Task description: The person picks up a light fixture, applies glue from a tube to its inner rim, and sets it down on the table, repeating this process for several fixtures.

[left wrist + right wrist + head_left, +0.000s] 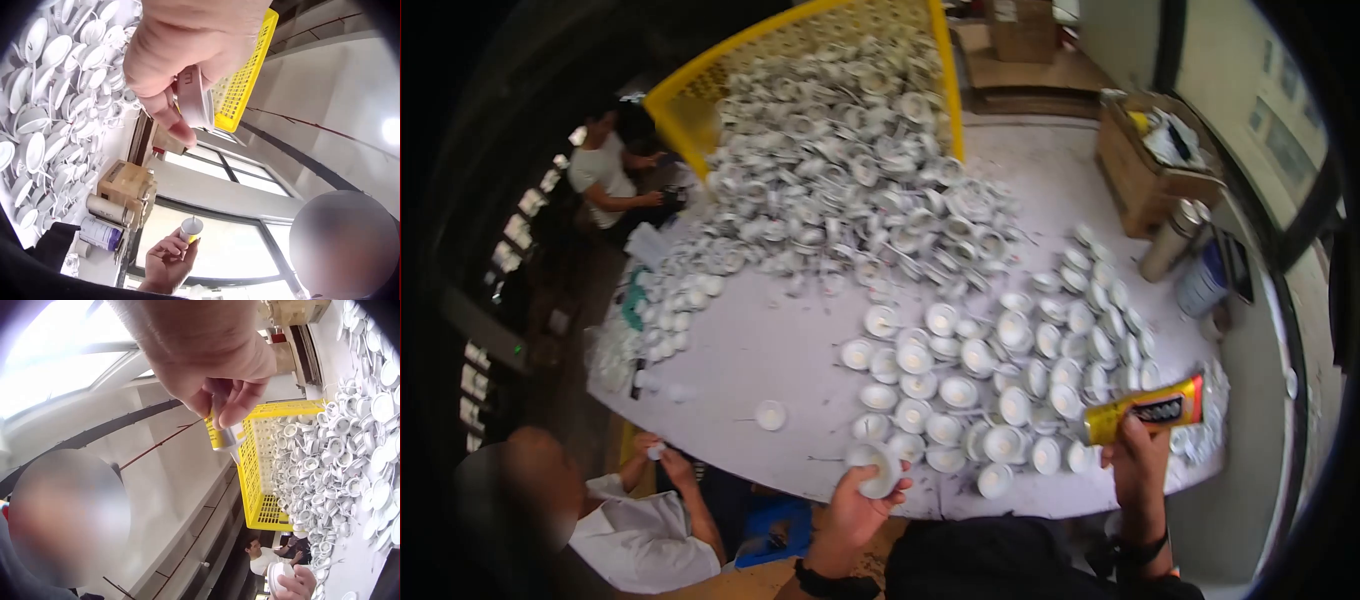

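Observation:
A shallow round white plastic casing [873, 470] is held between the fingers and thumb of my left hand [855, 515], just over the table's front edge. In the left wrist view, its side carries a dark letter-like mark. My right hand [1140, 470] grips a yellow tube of glue [1145, 408] with a dark label and a red end. The right wrist view shows its thin pale nozzle [234, 455] pointing away from the fingers. Between and beyond the hands, rows of similar white casings [958, 391] lie on the table, many with pale centres. A lone casing [770, 415] lies left of them.
A yellow basket [952, 90] lies tipped at the back, spilling a heap of white pieces with wires. To the right stand a cardboard box [1135, 180], a metal flask [1170, 240] and a blue-and-white can [1203, 282]. Two people sit along the left side.

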The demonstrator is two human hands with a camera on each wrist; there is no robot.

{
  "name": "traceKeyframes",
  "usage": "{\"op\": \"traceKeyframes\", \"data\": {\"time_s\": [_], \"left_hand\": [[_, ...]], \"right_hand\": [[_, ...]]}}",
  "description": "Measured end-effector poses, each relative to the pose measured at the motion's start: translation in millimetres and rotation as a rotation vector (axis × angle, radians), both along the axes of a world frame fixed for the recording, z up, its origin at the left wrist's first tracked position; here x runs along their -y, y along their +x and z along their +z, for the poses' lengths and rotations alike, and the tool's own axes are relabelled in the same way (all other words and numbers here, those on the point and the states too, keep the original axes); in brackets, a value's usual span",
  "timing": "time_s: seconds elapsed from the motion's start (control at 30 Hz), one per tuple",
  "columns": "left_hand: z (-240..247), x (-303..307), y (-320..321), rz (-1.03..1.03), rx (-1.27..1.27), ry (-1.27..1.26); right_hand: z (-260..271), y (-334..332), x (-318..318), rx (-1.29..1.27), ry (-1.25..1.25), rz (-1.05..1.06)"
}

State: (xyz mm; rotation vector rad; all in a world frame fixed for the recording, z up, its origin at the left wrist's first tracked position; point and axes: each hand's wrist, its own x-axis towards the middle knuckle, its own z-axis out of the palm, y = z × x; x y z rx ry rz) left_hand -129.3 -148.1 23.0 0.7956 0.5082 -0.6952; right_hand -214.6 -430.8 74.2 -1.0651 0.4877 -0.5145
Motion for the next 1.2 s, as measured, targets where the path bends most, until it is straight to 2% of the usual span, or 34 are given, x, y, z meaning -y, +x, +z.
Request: {"op": "traceKeyframes", "data": {"time_s": [0.07,0.1,0.17,0.2,0.27,0.3,0.37,0.4,0.47,0.5,0.53,0.57,0.6,0.67,0.7,0.77,0.87,1.0,1.07,1.2], "left_hand": [[10,-4,2,-0.164,0.136,-0.110],[15,0,5,-0.193,0.118,-0.139],[24,7,9,-0.344,0.309,-0.085],[24,10,10,-0.360,0.294,-0.108],[24,14,11,-0.351,0.332,-0.338],[28,15,12,-0.350,0.329,-0.346],[36,17,11,-0.298,0.116,-0.523],[35,17,12,-0.288,0.111,-0.530],[33,15,10,-0.396,0.176,-0.512],[31,15,8,-0.383,0.171,-0.516],[29,16,6,-0.408,0.151,-0.636],[27,15,5,-0.436,0.134,-0.755],[24,13,4,-0.435,0.133,-0.756],[19,10,1,-0.457,0.071,-0.762],[18,9,1,-0.455,0.072,-0.765],[16,7,0,-0.480,0.027,-0.804],[16,7,-1,-0.471,0.014,-0.788],[20,6,-4,-0.461,0.026,-0.800],[28,6,-6,-0.494,0.108,-0.592],[26,3,-6,-0.499,0.063,-0.761]], "right_hand": [[15,3,-14,0.008,-0.009,0.057],[19,3,-22,0.025,-0.020,0.067],[23,5,-32,0.077,-0.048,0.129],[26,5,-40,0.072,-0.032,0.123],[32,7,-52,0.079,-0.067,0.173],[32,6,-57,0.094,-0.080,0.192],[35,9,-69,0.084,-0.133,0.198],[37,10,-73,0.080,-0.182,0.206],[42,10,-79,0.040,-0.196,0.273],[42,13,-83,0.099,-0.313,0.276],[43,15,-88,0.161,-0.427,0.275],[46,17,-92,0.161,-0.396,0.305],[48,20,-94,0.160,-0.396,0.306],[51,24,-96,0.144,-0.629,0.338],[54,26,-99,0.143,-0.632,0.339],[60,26,-105,0.057,-0.458,0.369],[57,26,-105,0.060,-0.557,0.368],[57,27,-108,0.044,-0.528,0.387],[57,26,-109,0.022,-0.496,0.362],[57,25,-109,-0.014,-0.497,0.374]]}}
